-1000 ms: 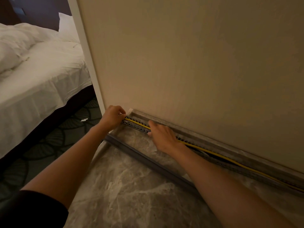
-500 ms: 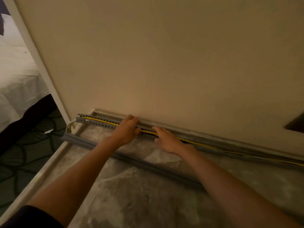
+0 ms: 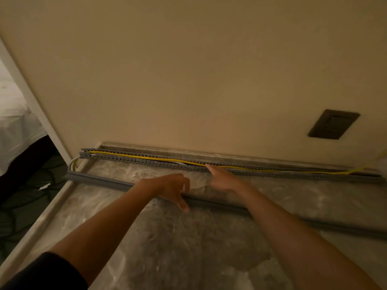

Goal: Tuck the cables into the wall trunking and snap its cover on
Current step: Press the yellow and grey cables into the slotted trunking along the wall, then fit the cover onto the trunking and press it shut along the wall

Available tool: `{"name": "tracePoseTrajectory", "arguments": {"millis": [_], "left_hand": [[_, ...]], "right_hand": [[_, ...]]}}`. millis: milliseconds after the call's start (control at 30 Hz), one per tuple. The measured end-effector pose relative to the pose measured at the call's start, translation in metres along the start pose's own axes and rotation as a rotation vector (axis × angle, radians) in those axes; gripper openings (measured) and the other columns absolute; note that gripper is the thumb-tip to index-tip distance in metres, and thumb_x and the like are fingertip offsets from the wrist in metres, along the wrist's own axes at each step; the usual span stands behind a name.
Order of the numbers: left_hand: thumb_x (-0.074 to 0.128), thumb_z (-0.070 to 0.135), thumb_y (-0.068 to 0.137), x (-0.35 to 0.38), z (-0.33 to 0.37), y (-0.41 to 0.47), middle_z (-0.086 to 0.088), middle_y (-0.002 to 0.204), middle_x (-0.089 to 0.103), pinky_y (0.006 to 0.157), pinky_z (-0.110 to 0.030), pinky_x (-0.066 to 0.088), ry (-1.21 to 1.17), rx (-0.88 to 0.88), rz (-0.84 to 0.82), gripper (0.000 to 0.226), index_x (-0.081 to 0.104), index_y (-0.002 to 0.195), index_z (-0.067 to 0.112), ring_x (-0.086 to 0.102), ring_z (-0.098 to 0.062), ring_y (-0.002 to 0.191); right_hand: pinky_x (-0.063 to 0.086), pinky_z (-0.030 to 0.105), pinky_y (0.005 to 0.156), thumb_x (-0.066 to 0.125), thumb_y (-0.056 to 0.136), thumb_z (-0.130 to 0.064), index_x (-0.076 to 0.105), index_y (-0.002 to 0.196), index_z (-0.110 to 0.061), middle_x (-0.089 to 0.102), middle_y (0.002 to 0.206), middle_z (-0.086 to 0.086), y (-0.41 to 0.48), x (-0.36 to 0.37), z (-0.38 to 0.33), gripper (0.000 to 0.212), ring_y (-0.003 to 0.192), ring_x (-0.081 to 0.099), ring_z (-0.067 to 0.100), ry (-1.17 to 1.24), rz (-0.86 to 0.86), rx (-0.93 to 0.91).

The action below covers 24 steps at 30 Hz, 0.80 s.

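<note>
Down at the foot of the wall [image 3: 188,80], one straight finger [image 3: 210,168] of the right hand [image 3: 223,182] touches the long grey slotted plastic trunking [image 3: 272,174] at 12 o'clock. The left hand [image 3: 169,186] has its fingers spread apart and holds nothing, above the long grey plastic cover [image 3: 100,181] lying on the marbled stone floor [image 3: 188,248]. Inside the open trunking lie a thin yellow cable [image 3: 146,158] and a white cable [image 3: 180,163]. A dark wall socket [image 3: 333,124] sits at 2 o'clock.

Bedroom, perhaps hotel, white bed [image 3: 14,132], patterned carpet [image 3: 23,214]
</note>
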<state>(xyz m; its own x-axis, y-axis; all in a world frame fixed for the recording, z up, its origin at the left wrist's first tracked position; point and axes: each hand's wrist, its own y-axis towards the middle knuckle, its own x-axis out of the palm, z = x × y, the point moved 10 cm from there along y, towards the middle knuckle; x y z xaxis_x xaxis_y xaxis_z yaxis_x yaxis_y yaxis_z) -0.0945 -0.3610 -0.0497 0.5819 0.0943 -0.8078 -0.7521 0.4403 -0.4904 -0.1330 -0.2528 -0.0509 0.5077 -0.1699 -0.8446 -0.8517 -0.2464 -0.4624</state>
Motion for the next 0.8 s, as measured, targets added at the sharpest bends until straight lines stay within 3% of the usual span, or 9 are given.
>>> {"name": "tracePoseTrajectory", "arguments": {"millis": [167, 267, 400, 500, 533, 600, 700, 800], "left_hand": [[0.069, 0.028, 0.08, 0.011, 0.001, 0.01, -0.014, 0.124, 0.049, 0.079, -0.028, 0.033, 0.06, 0.017, 0.052, 0.045, 0.05, 0.114, 0.008, 0.044, -0.023, 0.101], [0.067, 0.025, 0.083, 0.008, 0.001, 0.012, -0.015, 0.126, 0.051, 0.086, -0.033, 0.038, 0.056, 0.011, 0.078, 0.042, 0.051, 0.116, 0.005, 0.047, -0.029, 0.113], [0.063, 0.02, 0.085, -0.007, 0.002, 0.011, -0.014, 0.127, 0.052, 0.093, -0.034, 0.039, 0.065, 0.018, 0.188, 0.039, 0.053, 0.12, 0.007, 0.047, -0.028, 0.116], [0.058, 0.017, 0.088, -0.02, 0.001, 0.01, -0.012, 0.123, 0.055, 0.093, -0.033, 0.04, 0.07, 0.036, 0.29, 0.031, 0.057, 0.118, 0.009, 0.05, -0.026, 0.115], [0.057, 0.016, 0.088, -0.024, 0.0, 0.009, -0.011, 0.121, 0.057, 0.093, -0.033, 0.04, 0.072, 0.038, 0.32, 0.028, 0.059, 0.116, 0.01, 0.051, -0.025, 0.115], [0.057, 0.017, 0.088, -0.034, -0.002, 0.01, -0.01, 0.118, 0.058, 0.093, -0.034, 0.04, 0.059, 0.041, 0.37, 0.026, 0.061, 0.113, 0.011, 0.053, -0.026, 0.113], [0.055, 0.02, 0.09, -0.052, -0.003, 0.006, -0.009, 0.12, 0.061, 0.094, -0.033, 0.04, 0.069, 0.058, 0.449, 0.028, 0.061, 0.117, 0.013, 0.054, -0.027, 0.113], [0.042, 0.031, 0.097, -0.067, -0.004, 0.0, -0.009, 0.117, 0.064, 0.086, -0.03, 0.036, 0.136, 0.077, 0.562, 0.032, 0.061, 0.116, 0.014, 0.057, -0.028, 0.109]], "right_hand": [[0.003, 0.051, 0.118, 0.036, 0.093, -0.016, 0.006, 0.151, -0.022, -0.005, 0.161, 0.0, 0.0, 0.0, -0.007, 0.067, 0.148, -0.003, 0.026, -0.059, 0.001, 0.045], [0.002, 0.054, 0.117, 0.038, 0.093, -0.015, 0.009, 0.151, -0.019, -0.002, 0.16, 0.004, -0.001, -0.007, -0.012, 0.065, 0.147, -0.004, 0.03, -0.134, -0.019, 0.058], [0.004, 0.055, 0.118, 0.039, 0.092, -0.012, 0.008, 0.151, -0.023, -0.004, 0.158, 0.009, 0.001, -0.007, -0.008, 0.068, 0.146, -0.009, 0.031, -0.128, -0.058, 0.108], [0.025, 0.044, 0.114, 0.039, 0.091, -0.01, 0.025, 0.148, -0.017, 0.015, 0.155, 0.013, 0.001, -0.019, -0.013, 0.059, 0.144, 0.015, 0.033, 0.008, 0.036, 0.049], [0.035, 0.036, 0.106, 0.04, 0.09, -0.009, 0.036, 0.143, -0.012, 0.029, 0.15, 0.015, -0.001, -0.028, -0.018, 0.053, 0.138, 0.03, 0.032, 0.073, 0.089, 0.004], [0.041, 0.028, 0.087, 0.044, 0.09, -0.009, 0.055, 0.126, -0.007, 0.056, 0.127, 0.014, -0.008, -0.042, -0.027, 0.038, 0.119, 0.052, 0.029, 0.197, 0.15, -0.08], [0.042, 0.027, 0.081, 0.051, 0.088, -0.016, 0.067, 0.107, -0.01, 0.063, 0.097, 0.006, -0.016, -0.048, -0.034, 0.026, 0.097, 0.059, 0.022, 0.307, 0.112, -0.155], [0.043, 0.028, 0.084, 0.06, 0.084, -0.02, 0.065, 0.112, -0.013, 0.061, 0.104, 0.004, -0.019, -0.044, -0.027, 0.029, 0.098, 0.055, 0.017, 0.239, 0.036, -0.162]]}}
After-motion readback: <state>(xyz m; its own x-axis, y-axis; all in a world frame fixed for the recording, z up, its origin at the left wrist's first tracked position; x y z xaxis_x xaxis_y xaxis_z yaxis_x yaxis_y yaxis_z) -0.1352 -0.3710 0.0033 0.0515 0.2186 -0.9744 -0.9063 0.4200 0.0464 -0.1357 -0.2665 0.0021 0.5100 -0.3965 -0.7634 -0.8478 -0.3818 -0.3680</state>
